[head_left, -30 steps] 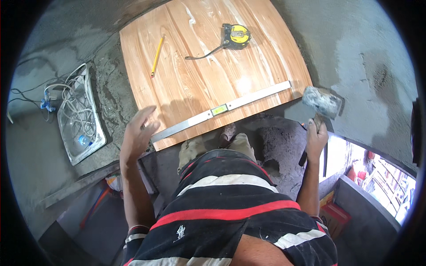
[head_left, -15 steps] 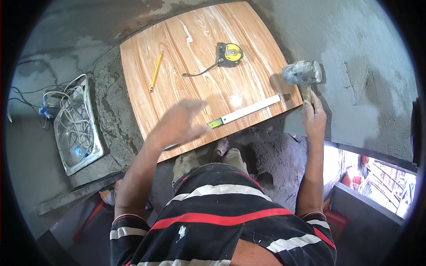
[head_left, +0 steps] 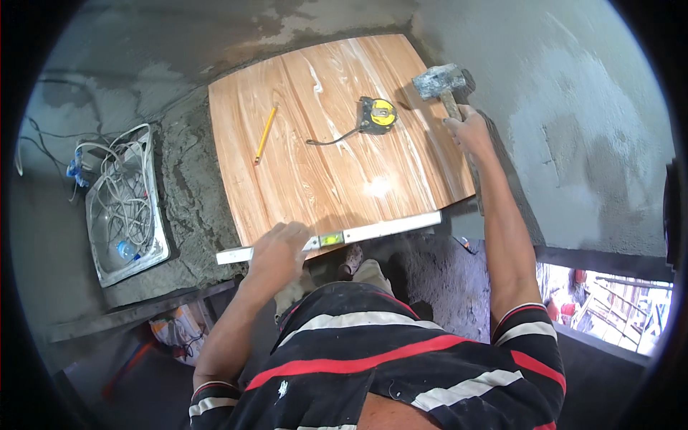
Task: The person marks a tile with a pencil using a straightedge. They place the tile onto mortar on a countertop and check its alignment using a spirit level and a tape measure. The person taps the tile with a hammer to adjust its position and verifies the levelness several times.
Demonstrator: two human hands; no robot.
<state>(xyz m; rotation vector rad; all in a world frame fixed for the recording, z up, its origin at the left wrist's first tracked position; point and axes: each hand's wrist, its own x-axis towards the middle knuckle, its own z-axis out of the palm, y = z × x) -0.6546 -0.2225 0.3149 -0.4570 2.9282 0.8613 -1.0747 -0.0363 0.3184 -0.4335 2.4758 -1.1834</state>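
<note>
A large wood-patterned tile (head_left: pixel 326 172) lies in front of me on grey mortar. Fingers of my left hand (head_left: pixel 278 252) are closed round a white spirit level (head_left: pixel 393 227) with a green vial. The level runs along the tile's near edge, its left end reaching past the tile. My right hand (head_left: pixel 471 133) grips the wooden handle of a mallet (head_left: pixel 438 81), whose mortar-smeared head is over the tile's far right side. On the tile lie a yellow pencil (head_left: pixel 265 136) and a yellow-black tape measure (head_left: pixel 378 115) with its strap stretched left.
To the left, a white basin (head_left: pixel 163 244) set in rough mortar (head_left: pixel 188 193) holds tangled pale cable and a small bottle (head_left: pixel 127 251). Plastered walls (head_left: pixel 573 143) rise behind and at right. Below the near edge are my feet and a rough floor (head_left: pixel 451 276).
My left hand has come down and closed on the level, which now sits along the near edge instead of on the tile. The mallet has moved left, over the tile.
</note>
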